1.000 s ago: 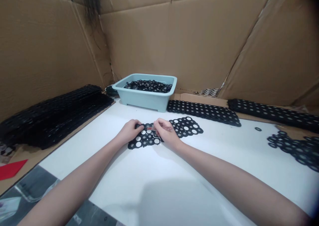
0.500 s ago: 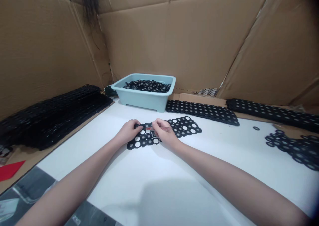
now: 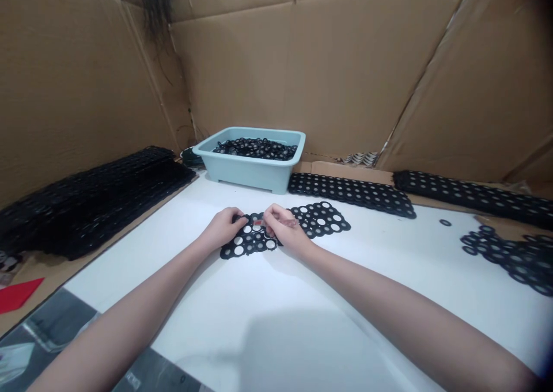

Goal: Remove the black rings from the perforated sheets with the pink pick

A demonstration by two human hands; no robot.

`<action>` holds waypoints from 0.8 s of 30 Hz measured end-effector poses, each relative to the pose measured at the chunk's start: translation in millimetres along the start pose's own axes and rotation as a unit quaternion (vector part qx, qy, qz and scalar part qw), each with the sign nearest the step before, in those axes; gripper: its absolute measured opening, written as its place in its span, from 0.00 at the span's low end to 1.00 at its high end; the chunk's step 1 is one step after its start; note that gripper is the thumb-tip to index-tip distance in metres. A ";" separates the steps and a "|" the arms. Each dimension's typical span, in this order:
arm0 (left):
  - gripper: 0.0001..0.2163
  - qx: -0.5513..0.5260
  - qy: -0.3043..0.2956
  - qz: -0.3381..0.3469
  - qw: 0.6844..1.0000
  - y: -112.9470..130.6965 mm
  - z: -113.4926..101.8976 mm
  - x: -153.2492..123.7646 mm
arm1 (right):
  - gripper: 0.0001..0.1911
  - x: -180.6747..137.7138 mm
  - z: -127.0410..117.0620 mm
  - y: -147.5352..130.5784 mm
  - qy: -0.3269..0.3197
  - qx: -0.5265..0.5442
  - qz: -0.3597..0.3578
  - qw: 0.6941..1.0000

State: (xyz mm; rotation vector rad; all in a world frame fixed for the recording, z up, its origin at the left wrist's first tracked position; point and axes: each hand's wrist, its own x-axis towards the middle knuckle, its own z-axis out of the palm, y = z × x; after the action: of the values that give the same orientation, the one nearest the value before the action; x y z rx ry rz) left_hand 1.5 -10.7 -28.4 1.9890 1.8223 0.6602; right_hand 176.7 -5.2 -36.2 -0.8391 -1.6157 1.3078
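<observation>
A strip of black linked rings (image 3: 322,222), with round holes of several sizes, lies flat on the white board. My left hand (image 3: 223,229) is closed at its left end, thumb and fingers pinching the upper edge of the strip. Bent over the middle of the strip, my right hand (image 3: 280,226) grips a slim clear tool with a reddish part (image 3: 258,223) that points left. Its kind cannot be made out. The tool's tip is close to the rings between the two hands, and my fingers hide part of the strip.
A light blue tub (image 3: 246,172) full of black ring pieces stands behind. To its right lies a long ring strip (image 3: 352,193). A loose ring (image 3: 445,223) and a ring cluster (image 3: 514,259) are at right. Stacked black pieces (image 3: 99,202) line the left. Cardboard walls (image 3: 294,69) enclose the board.
My right hand and the tool have shifted very slightly to the right. The left hand and the strip stay in place.
</observation>
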 end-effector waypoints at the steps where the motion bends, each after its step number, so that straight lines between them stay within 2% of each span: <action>1: 0.11 -0.001 -0.002 0.000 1.000 -0.4 0.2 0.4 | 0.10 0.1 0.0 -0.3 0.001 0.001 0.002 1.000; 11: 0.11 -0.023 -0.003 0.001 1.000 -2.7 0.5 1.2 | 0.09 1.2 -0.9 6.2 -0.001 -0.011 -0.012 1.000; 17: 0.12 -0.031 -0.005 0.004 0.999 -6.1 1.2 2.9 | 0.05 3.7 1.4 4.4 0.035 0.049 0.039 0.997; 24: 0.13 -0.042 -0.007 0.003 0.999 -6.4 1.8 3.2 | 0.06 4.1 0.8 4.9 0.032 0.051 0.035 0.998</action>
State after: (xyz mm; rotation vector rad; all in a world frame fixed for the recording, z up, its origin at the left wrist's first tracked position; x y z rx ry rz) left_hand -2.6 -6.8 -33.1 1.9413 1.7507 0.7109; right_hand 174.2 -0.8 -40.2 -0.8734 -1.4688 1.3875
